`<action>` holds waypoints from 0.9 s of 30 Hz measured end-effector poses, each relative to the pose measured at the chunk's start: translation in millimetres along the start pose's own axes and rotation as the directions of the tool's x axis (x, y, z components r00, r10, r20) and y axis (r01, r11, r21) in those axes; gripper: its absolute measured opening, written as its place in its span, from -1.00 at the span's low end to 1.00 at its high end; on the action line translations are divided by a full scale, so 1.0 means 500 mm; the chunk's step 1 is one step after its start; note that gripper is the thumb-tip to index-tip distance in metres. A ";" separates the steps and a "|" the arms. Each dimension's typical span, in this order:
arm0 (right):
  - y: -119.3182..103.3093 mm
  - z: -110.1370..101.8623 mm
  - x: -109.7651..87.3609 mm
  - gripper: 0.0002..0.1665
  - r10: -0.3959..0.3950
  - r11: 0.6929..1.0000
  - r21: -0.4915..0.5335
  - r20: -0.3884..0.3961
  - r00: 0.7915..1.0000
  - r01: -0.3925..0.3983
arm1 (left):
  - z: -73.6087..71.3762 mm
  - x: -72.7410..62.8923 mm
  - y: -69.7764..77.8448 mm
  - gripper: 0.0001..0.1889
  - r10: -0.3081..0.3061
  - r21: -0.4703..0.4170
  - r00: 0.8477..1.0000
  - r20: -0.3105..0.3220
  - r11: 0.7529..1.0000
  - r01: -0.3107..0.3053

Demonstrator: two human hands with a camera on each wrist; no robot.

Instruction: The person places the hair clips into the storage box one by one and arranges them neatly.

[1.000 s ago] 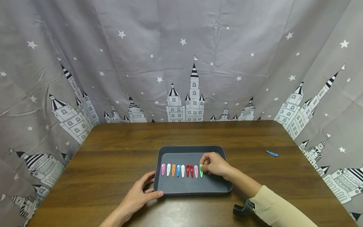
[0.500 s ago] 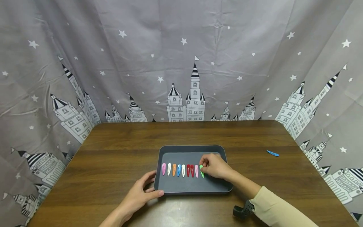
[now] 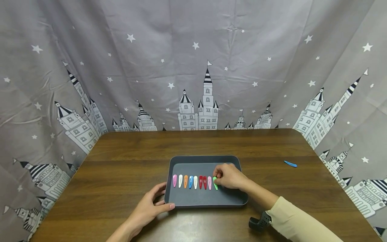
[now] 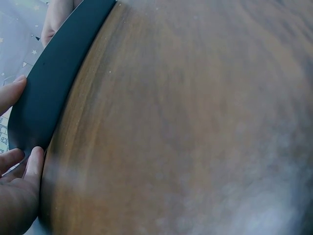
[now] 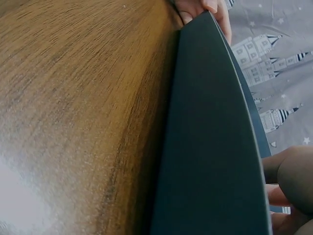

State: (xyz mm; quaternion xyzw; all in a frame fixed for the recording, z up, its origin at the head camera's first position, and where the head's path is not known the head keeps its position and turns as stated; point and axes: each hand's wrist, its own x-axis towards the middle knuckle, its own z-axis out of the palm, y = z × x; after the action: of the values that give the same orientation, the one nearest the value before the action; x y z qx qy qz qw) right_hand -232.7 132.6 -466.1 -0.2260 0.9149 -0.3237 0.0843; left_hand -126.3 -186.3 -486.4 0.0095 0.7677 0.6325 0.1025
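In the head view a row of snap hair clips lies across a dark grey tray (image 3: 193,200). My right hand (image 3: 230,176) reaches into the tray and pinches a green hair clip (image 3: 215,187) at the row's right end; the fingers hide part of it. Beside it lie a light pink clip (image 3: 210,183) and two red clips (image 3: 203,182). My left hand (image 3: 148,205) grips the tray's near left corner, thumb over the front rim and fingers along the side. In the right wrist view the tray's wall mostly blocks the right fingers (image 5: 276,196).
A blue hair clip (image 3: 290,163) lies alone on the wooden table (image 3: 127,161), right of the tray. Grey curtain (image 3: 193,27) with printed castles and stars hangs behind the table. A black strap mount (image 3: 259,223) hangs at the right wrist.
The green clip's lower end has swung slightly right, so the clip now tilts a little. My right hand has barely shifted; my left hand stays on the tray corner.
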 end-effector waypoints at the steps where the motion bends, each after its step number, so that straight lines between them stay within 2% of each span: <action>1: -0.001 -0.001 -0.001 -0.81 -0.001 1.000 -0.002 0.001 1.000 0.001 | 0.000 0.000 0.000 -0.13 -0.002 0.000 1.000 -0.001 1.000 0.002; 7: -0.003 -0.018 -0.001 -0.88 0.000 1.000 0.008 0.024 1.000 -0.001 | 0.000 0.000 0.000 -0.12 -0.012 -0.002 1.000 0.001 1.000 0.012; 13: -0.002 -0.057 -0.003 -0.95 -0.098 0.994 0.043 0.061 0.993 0.096 | -0.002 -0.001 -0.001 -0.12 -0.002 0.002 1.000 0.002 1.000 0.002; 18: -0.002 -0.097 -0.005 -0.87 -0.161 0.987 0.046 0.096 0.982 0.157 | -0.003 -0.002 -0.002 -0.13 0.005 0.000 1.000 0.004 1.000 -0.005; 27: 0.005 -0.153 -0.012 -0.82 -0.174 0.984 0.037 0.093 0.980 0.172 | -0.002 -0.001 -0.003 -0.12 0.003 -0.014 1.000 0.014 1.000 -0.003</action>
State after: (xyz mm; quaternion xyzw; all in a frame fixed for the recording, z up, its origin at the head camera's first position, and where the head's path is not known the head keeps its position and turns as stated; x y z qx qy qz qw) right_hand -251.3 179.2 -408.2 -0.3188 0.8819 -0.3317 0.1031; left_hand -125.7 -187.9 -487.3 0.0145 0.7625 0.6379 0.1070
